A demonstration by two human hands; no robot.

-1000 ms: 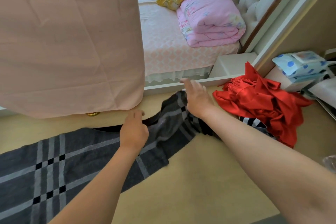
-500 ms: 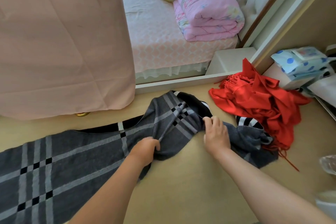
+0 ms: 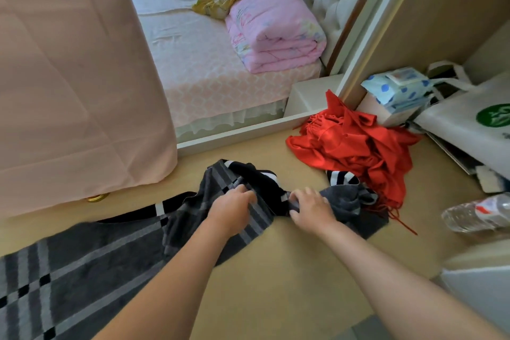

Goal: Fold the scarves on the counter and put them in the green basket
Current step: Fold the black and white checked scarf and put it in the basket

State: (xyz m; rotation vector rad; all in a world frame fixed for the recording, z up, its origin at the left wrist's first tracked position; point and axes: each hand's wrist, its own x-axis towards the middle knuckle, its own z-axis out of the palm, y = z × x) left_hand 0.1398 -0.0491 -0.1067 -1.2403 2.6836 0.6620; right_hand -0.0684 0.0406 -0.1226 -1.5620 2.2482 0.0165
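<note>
Zero of two visible scarves folded so far: grey plaid scarf (image 3: 82, 270) bunched mid-length on counter (image 3: 276, 270), gripped by curled fingers of left hand (image 3: 231, 210) and right hand (image 3: 309, 208); red scarf (image 3: 358, 152) heaped against its right end, untouched; green basket out of view.
</note>
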